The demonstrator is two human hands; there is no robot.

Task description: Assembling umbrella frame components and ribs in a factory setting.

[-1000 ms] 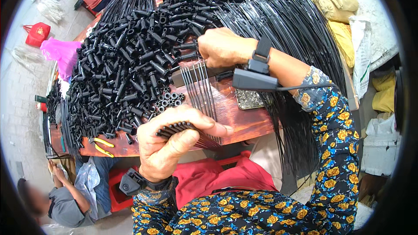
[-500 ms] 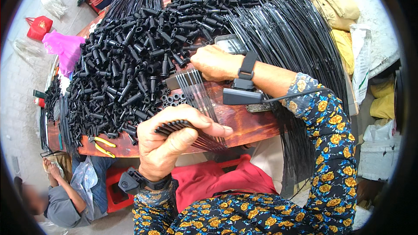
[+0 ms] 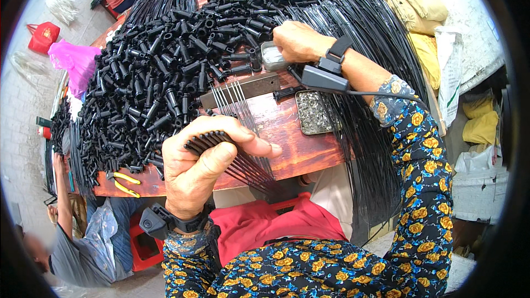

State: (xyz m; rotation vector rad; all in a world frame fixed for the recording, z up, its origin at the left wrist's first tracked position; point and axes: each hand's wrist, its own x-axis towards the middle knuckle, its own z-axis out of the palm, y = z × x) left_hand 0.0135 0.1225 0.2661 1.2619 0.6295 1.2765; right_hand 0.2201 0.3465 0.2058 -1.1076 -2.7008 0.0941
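My left hand (image 3: 193,168) is closed around a bundle of thin dark rods (image 3: 243,165), their near ends bunched between thumb and fingers. The rods fan toward the table's front edge. Just beyond it, several shiny thin rods (image 3: 238,99) lie across a flat metal bar (image 3: 259,85). My right hand (image 3: 301,41) is curled at the right edge of a small metal tray (image 3: 273,58). Its fingertips are hidden, and I cannot make out anything in them. A second tray (image 3: 317,111), holding small shiny pieces, sits nearer on the table.
A large heap of black tubular parts (image 3: 171,72) covers the table's left and middle. Long black rods (image 3: 381,49) are piled at the right, some hanging over the edge. Yellow-handled pliers (image 3: 127,184) lie at the front left. A co-worker (image 3: 83,248) sits at the left.
My right hand has moved away and to the right, from above the bar to the small tray, uncovering the second tray. My left hand keeps its rods. The co-worker's arm now reaches toward the table.
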